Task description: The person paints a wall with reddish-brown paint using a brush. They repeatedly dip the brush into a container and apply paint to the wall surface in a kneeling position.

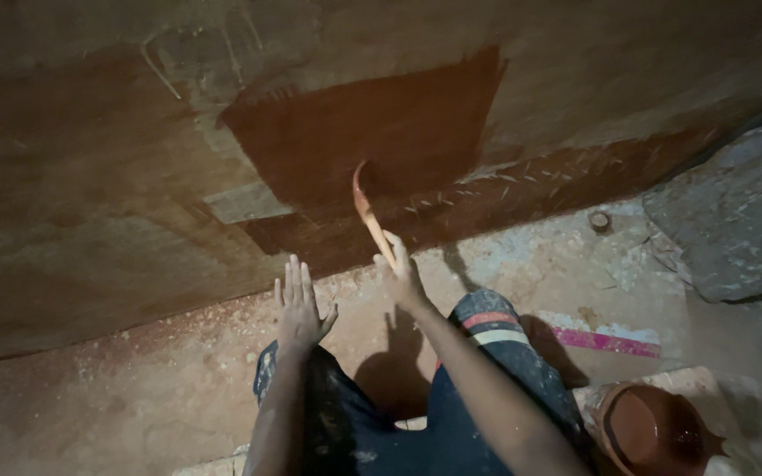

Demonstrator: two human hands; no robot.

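Gripping the paintbrush (369,208) in your right hand (401,275), you have your fingers closed around its handle, with the bristle end up against the wall (90,176) at the lower edge of the wet dark-brown patch (381,132). Your left hand (297,306) rests open on your knee, fingers spread and holding nothing.

To lay this coat well, keep the bristles flat to the wall and draw long, overlapping strokes out from the wet patch, so no dry seam shows where it meets the paler, uncoated wall to the left of it. Feather the ragged edges rather than dabbing.

Below the patch, the floor (152,388) is rough, dusty and speckled with pale debris. Right of the patch and low down, a bucket of brown paint (654,432) sits beside your right leg, and a grey stone slab (734,220) lies against the wall's base. Light is dim and warm.
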